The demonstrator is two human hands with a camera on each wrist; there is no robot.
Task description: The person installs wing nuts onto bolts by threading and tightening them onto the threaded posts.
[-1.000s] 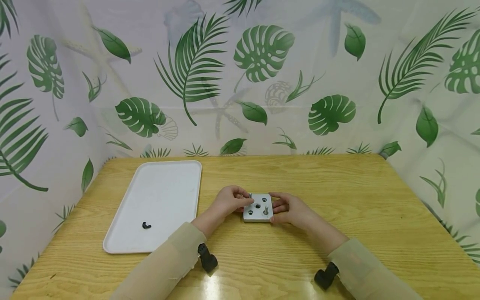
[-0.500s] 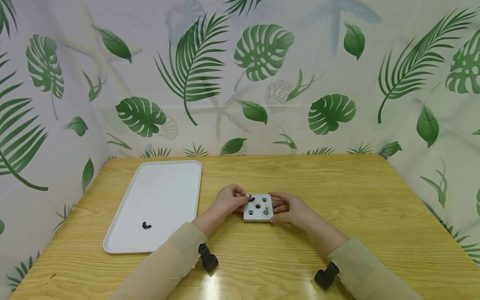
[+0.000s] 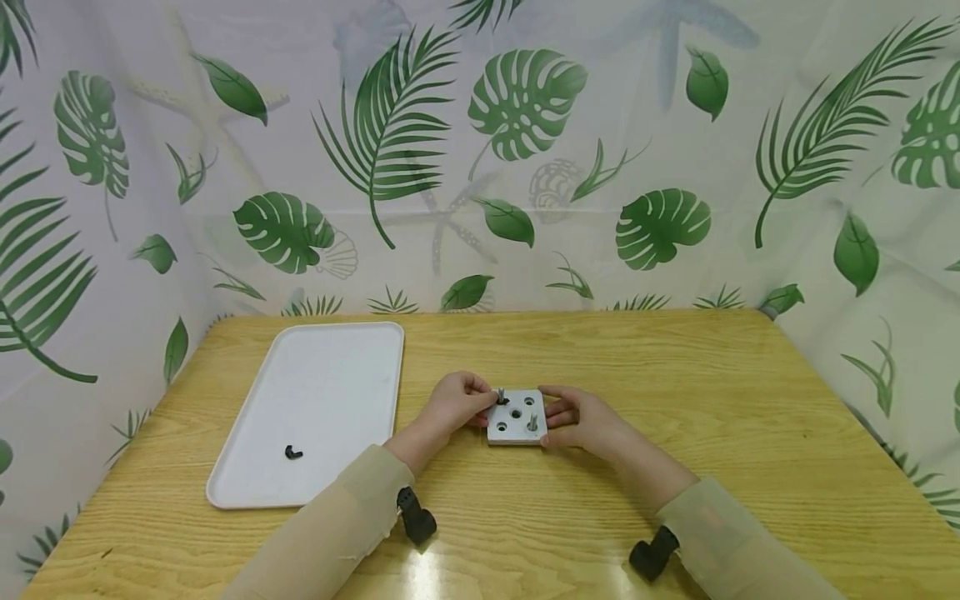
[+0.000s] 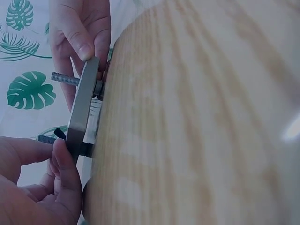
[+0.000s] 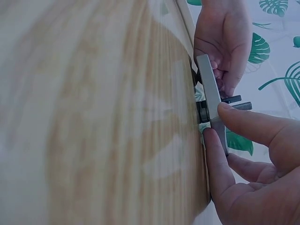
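Note:
A square metal plate (image 3: 516, 428) with round holes sits slightly raised off the wooden table, bolt heads under it. Two threaded bolts stand up through it, one at the far left corner (image 3: 501, 393) and one at the near right (image 3: 533, 422). On the far left bolt is a black wing nut (image 4: 59, 133), partly hidden by fingers. My left hand (image 3: 459, 398) has its thumb and fingertips at that wing nut, pinching it. My right hand (image 3: 581, 418) grips the plate's right edge, thumb on top (image 5: 229, 108) and a finger beneath.
A white tray (image 3: 330, 358) lies on the left of the wooden table (image 3: 600, 350). In it rests another black wing nut (image 3: 293, 452). A leaf-printed cloth (image 3: 555, 250) closes off the back and sides.
The left fingertips have drawn back a little to the left from over the far left bolt, uncovering it and part of the wing nut. The right hand and the plate stay in place.

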